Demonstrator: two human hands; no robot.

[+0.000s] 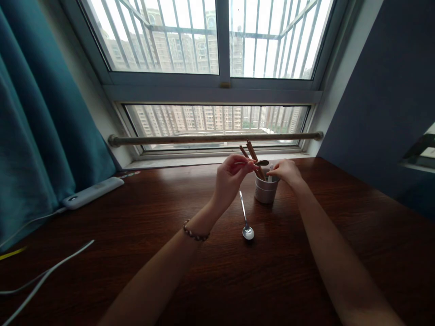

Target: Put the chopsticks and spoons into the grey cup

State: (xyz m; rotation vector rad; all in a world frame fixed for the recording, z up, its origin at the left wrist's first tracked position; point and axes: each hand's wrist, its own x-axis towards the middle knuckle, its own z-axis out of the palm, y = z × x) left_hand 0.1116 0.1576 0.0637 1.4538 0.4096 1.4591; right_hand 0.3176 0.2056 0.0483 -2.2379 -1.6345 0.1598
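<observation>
My left hand [231,176] is closed in a pinch on a small spoon, whose dark bowl [262,163] points right, over the mouth of a light grey cup [265,194]. Brown wooden sticks [252,149] lean up out of the cup, behind my left fingertips. My right hand [287,172] is at the cup's right rim, fingers pinched together beside a whitish piece [271,168] standing inside. Whether they grip that piece or the rim is unclear. On the table, just left of the cup, lies a metal spoon [248,232], its bowl toward me.
The brown wooden table [210,267] reaches back to a window with a metal rail [217,139] across it. At left are a white power strip [93,192], white cables [47,274], a yellow strip [12,253] and a teal curtain [44,122]. A dark wall [377,104] rises at right.
</observation>
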